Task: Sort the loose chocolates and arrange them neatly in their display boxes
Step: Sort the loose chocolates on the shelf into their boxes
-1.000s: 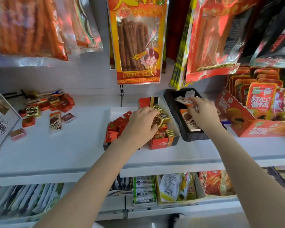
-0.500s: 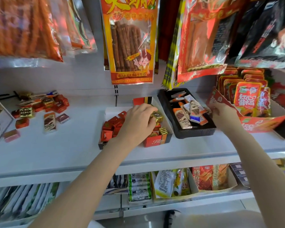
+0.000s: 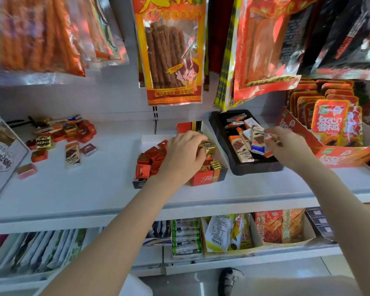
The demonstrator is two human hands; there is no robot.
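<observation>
My left hand (image 3: 184, 154) is inside the red Filco display box (image 3: 209, 178), shut on a gold-wrapped chocolate (image 3: 207, 146); more gold chocolates lie below it. Beside it a white-walled box (image 3: 145, 138) holds red square chocolates (image 3: 152, 160). My right hand (image 3: 286, 146) reaches over the right edge of the black tray (image 3: 256, 167) of flat chocolate bars (image 3: 241, 146), its fingertips pinching an orange-ended bar (image 3: 269, 138). A loose heap of mixed chocolates (image 3: 60, 135) lies on the white shelf at the left.
Hanging snack bags (image 3: 171, 50) crowd the space above the shelf. A red carton of snack packets (image 3: 333, 129) stands right of the black tray. A clear box (image 3: 2, 154) sits at the far left. The lower shelf holds more packets (image 3: 222, 233).
My right hand left the black tray, swung right toward the red carton, then returned to the tray's right side and pinched a bar. My left hand stayed in the red box, holding gold chocolate.
</observation>
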